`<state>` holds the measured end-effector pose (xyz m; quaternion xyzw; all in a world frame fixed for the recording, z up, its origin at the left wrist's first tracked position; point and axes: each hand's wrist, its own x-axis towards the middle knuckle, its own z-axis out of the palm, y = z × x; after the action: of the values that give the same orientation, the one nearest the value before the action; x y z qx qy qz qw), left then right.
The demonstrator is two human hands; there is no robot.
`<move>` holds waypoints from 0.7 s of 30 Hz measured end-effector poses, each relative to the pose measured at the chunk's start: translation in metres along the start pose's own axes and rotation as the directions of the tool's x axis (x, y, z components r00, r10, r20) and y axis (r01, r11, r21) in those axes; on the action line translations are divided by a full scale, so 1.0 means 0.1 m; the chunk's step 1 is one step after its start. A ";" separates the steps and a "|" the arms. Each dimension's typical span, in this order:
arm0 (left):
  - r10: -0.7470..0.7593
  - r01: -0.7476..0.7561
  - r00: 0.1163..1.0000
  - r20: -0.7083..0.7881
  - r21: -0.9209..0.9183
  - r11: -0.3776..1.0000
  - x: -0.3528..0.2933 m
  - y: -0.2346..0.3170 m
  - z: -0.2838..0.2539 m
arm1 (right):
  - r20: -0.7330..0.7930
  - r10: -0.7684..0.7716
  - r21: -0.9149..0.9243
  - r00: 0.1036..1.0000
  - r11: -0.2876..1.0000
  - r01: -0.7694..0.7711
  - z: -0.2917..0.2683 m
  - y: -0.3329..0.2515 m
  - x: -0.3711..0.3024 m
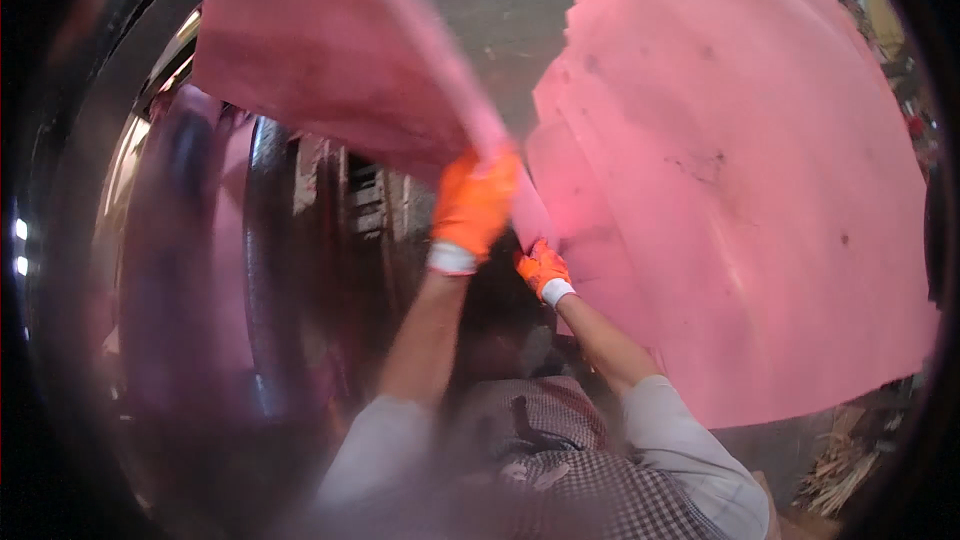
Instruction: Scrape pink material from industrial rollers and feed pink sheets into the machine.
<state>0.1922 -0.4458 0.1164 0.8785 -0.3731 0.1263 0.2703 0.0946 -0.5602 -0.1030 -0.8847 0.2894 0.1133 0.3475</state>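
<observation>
A large thin pink sheet hangs at the upper left, one edge curled over toward the middle. My left hand, in an orange glove with a white cuff, is closed on that curled edge and slightly smeared by motion. Lower and to its right, my right hand, gloved the same way, has its fingers closed on the sheet's lower corner. Just beyond my right hand spreads a stack of pink sheets with overlapping, uneven edges and a few dark spots.
A machine with long dark rollers stands at the left, with a pink strip between them. A grey surface shows behind the sheets. Thin offcuts or sticks lie in a heap at the lower right.
</observation>
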 end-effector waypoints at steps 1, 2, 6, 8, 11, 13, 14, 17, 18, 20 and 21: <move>-0.330 0.398 0.904 0.271 -0.255 0.881 0.30 0.77 -0.16 | -0.350 -0.409 0.050 0.843 0.890 0.453 0.01 0.64 -0.12; 0.097 -0.112 0.992 -0.076 -0.233 0.966 0.25 0.62 0.33 | -0.363 -0.427 0.055 0.828 0.878 0.476 -0.16 0.47 -0.29; 0.071 -0.027 0.994 0.082 -0.444 0.896 0.32 2.12 0.49 | -0.007 -0.244 0.530 0.970 0.821 0.210 -0.52 1.28 -0.79; 0.275 0.152 0.809 0.519 -0.638 0.755 0.18 2.43 0.38 | -0.157 -0.286 0.275 0.945 0.907 0.320 -0.20 2.03 -0.79; 0.490 0.361 0.737 0.465 -0.884 0.296 -0.32 2.27 0.61 | -0.410 -0.225 -0.141 0.884 0.973 0.183 0.31 3.01 -0.72; 0.411 0.131 0.768 0.491 -0.749 0.650 -0.68 1.77 0.74 | -0.274 0.466 0.776 0.841 0.623 -0.092 0.35 3.40 -0.74; 0.355 0.168 0.804 0.476 -0.755 0.634 -0.85 1.52 0.85 | -0.083 0.722 0.985 0.687 0.166 -0.056 0.35 3.84 -0.80; -0.102 0.395 0.899 0.426 -0.686 0.611 -1.48 0.31 0.64 | 0.334 0.583 -0.047 0.741 0.795 -0.605 0.46 4.20 -0.90; -0.428 0.586 0.810 0.400 -0.572 0.575 -1.77 -0.07 0.16 | 0.436 0.665 0.024 0.607 0.665 -0.746 0.18 3.11 -1.15; -0.574 0.633 0.774 0.267 -0.367 0.682 -2.02 -0.47 -0.15 | 0.311 0.541 -0.329 0.781 0.832 -0.446 0.56 4.23 -1.13; -0.702 0.667 0.707 0.087 -0.415 0.619 -2.48 -1.00 -0.26 | 0.237 0.434 -0.533 0.869 0.806 -0.257 0.73 4.61 -1.00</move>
<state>0.0932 -0.2279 -0.0055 0.8688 -0.0166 -0.0323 0.4938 -0.2586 -0.7394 -0.3692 -0.8396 0.3441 0.3987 0.1332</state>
